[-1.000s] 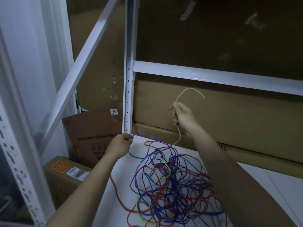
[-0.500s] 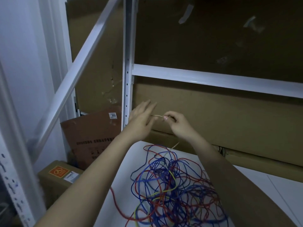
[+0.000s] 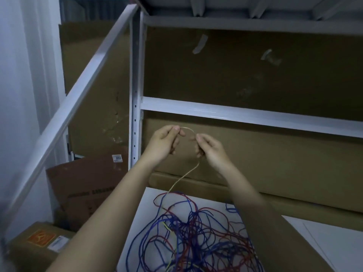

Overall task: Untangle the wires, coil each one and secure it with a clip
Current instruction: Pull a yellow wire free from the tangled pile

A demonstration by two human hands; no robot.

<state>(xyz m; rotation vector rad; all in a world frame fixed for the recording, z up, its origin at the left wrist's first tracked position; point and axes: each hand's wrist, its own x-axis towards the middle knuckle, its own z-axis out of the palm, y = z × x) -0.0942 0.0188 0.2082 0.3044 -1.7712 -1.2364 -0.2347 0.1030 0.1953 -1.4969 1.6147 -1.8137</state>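
My left hand (image 3: 164,142) has come off the blue strand and now pinches the pale wire (image 3: 183,176) alongside my right hand (image 3: 211,149), fingers clamped, so I judge coiling is starting above the tangle (image 3: 194,238) on the tabletop (image 3: 141,216).

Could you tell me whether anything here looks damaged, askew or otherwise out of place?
Apart from the tangled wires on the white surface, two torn tape scraps cling to the cardboard sheet behind the shelf, and a brown box leans tilted beside the upright.
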